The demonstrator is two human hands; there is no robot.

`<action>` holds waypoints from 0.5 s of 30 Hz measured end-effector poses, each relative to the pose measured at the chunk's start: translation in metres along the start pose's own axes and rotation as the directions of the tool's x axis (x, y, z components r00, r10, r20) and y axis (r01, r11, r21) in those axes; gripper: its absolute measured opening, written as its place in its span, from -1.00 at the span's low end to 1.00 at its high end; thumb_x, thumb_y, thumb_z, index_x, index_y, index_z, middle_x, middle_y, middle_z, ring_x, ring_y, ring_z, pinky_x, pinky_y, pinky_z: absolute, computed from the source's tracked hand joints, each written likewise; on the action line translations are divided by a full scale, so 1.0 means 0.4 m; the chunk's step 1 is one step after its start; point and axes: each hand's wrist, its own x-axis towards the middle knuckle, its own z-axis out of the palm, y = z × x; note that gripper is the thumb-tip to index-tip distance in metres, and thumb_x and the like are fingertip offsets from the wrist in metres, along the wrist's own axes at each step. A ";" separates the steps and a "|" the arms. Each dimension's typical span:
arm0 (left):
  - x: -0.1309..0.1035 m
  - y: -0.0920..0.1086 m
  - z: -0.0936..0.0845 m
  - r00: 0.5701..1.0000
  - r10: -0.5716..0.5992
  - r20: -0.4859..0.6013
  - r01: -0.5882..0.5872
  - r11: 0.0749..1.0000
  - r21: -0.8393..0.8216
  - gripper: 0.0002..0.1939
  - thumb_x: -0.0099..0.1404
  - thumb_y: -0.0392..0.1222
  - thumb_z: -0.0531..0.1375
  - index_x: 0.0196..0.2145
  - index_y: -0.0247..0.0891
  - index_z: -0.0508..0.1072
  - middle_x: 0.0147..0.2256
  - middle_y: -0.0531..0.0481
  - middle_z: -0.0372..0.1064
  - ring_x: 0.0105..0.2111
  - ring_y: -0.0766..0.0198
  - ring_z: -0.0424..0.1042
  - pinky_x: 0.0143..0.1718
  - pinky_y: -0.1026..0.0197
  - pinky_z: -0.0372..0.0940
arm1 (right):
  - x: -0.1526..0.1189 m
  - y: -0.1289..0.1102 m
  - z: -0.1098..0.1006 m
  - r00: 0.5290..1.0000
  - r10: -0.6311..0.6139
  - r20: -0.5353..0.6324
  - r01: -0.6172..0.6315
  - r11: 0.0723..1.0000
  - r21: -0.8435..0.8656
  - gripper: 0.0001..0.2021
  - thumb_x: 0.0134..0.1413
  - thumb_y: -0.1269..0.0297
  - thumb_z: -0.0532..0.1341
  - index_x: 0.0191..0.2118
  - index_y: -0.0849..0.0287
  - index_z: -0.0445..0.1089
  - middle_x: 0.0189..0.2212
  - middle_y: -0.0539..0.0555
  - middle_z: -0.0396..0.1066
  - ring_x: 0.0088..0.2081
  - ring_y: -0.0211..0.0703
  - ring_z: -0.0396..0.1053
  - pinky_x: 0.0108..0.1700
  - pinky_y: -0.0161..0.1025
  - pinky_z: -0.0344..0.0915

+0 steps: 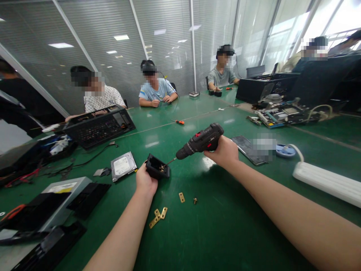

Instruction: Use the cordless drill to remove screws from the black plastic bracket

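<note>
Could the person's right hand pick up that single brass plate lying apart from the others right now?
Probably not: the right hand is wrapped around the drill. Nothing covers the brass plate, though, so the way looks free if that hand were empty.

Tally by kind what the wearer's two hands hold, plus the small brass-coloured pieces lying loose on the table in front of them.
Drill: 1
Black box: 1
Brass plates: 4
Screw: 1
Total: 7

The drill (200,140) and box (155,172) look like matt plastic, the plates (164,213) shiny metal — the table (222,218) smooth, glossy.
</note>
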 end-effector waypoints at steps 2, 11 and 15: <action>0.001 -0.001 0.000 1.000 0.003 -0.004 -0.003 1.000 0.002 -0.87 0.23 -0.29 0.18 -0.47 -0.22 0.48 -0.46 -0.02 0.45 -0.42 0.17 0.46 -0.33 0.17 0.41 | -0.001 -0.002 -0.002 1.000 0.002 -0.001 -0.002 1.000 0.002 -0.66 -0.06 0.01 0.40 -0.22 0.08 0.43 -0.25 0.21 0.63 -0.16 0.26 0.61 -0.28 -0.11 0.32; 0.015 -0.007 -0.011 1.000 0.014 0.021 -0.014 1.000 0.000 -0.88 0.22 -0.29 0.18 -0.45 -0.21 0.49 -0.45 -0.02 0.45 -0.41 0.16 0.46 -0.33 0.17 0.41 | -0.001 0.000 0.001 1.000 0.013 0.002 -0.013 1.000 0.002 -0.65 -0.07 0.00 0.40 -0.22 0.07 0.42 -0.24 0.21 0.63 -0.14 0.27 0.62 -0.26 -0.10 0.34; 0.030 -0.013 -0.021 1.000 0.014 0.025 -0.014 1.000 -0.014 -0.88 0.22 -0.29 0.19 -0.44 -0.22 0.50 -0.45 -0.03 0.47 -0.42 0.15 0.46 -0.33 0.16 0.41 | -0.001 0.000 0.001 1.000 0.016 0.005 -0.016 1.000 0.000 -0.66 -0.06 0.00 0.40 -0.23 0.07 0.42 -0.24 0.20 0.64 -0.15 0.27 0.62 -0.26 -0.10 0.35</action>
